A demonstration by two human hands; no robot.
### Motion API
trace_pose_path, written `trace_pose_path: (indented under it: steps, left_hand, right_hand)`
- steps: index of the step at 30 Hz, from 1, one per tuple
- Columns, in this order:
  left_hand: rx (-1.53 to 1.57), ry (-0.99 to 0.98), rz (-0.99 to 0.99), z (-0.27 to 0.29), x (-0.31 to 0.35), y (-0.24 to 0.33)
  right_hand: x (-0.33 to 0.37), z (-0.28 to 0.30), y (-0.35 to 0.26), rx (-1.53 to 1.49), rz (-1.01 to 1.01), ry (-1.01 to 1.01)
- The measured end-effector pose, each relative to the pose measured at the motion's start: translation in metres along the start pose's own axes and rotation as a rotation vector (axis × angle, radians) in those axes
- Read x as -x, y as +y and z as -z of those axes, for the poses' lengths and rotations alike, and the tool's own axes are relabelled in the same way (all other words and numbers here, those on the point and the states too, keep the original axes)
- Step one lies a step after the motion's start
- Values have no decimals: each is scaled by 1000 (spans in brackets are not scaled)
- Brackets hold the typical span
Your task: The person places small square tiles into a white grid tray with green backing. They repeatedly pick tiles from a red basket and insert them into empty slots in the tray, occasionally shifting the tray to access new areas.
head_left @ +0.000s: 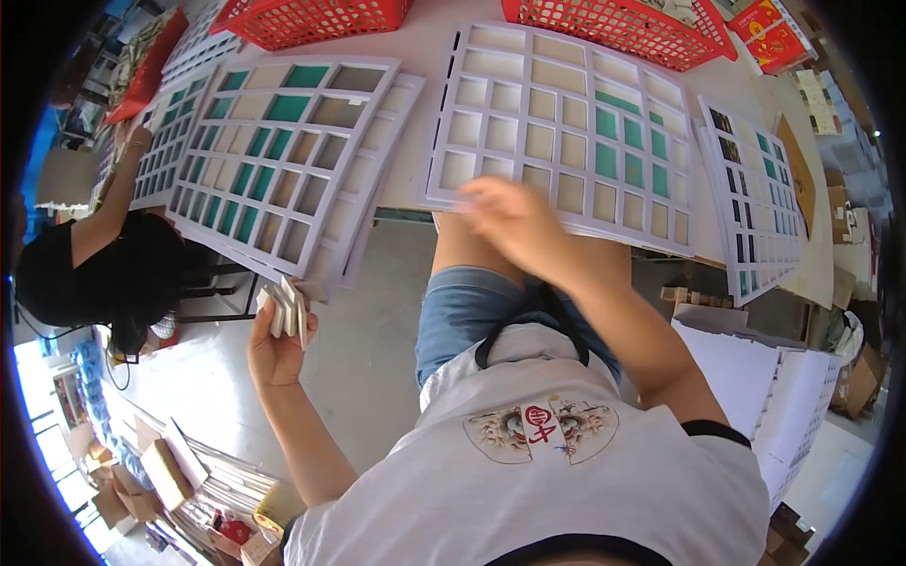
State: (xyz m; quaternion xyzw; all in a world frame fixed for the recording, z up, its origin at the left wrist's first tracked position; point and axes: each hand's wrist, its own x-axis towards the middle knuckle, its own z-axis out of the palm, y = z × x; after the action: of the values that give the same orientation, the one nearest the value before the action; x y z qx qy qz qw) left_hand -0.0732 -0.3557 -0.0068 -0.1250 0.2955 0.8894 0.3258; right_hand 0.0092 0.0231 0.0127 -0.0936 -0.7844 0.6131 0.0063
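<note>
My left hand (276, 344) is closed around several small flat cream-coloured tiles (285, 311), fanned apart. It is beside the front corner of a white gridded sample board (304, 129) with green, cream and grey squares. My right hand (510, 222) is over the front edge of another white gridded board (520, 185), straight in front of me. Motion smears its fingers, so whether they hold anything cannot be made out. This board's left and middle cells show white and cream, and a group of green squares (618, 141) lies right of its middle.
Two red plastic baskets (311, 21) (623, 26) stand at the table's back. More gridded boards (755, 193) lie to the right, beside a red box (769, 36). At the left, another person in black (94, 269) reaches over boards. Cardboard boxes (165, 467) sit at lower left.
</note>
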Motion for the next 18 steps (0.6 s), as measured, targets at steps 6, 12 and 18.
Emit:
trace_pose_path:
  steps: [6, 12, 18]
  left_hand:
    - [18, 64, 10, -21, 17, -18]
    - [20, 35, -6, -29, -6, -43]
    - [-93, 120, -82, -29, 2, -45]
  right_hand:
    - [-108, -116, -53, 211, -211, 10]
    - [-157, -125, -26, 334, -297, 167]
    - [-150, -113, -32, -310, 18, 498]
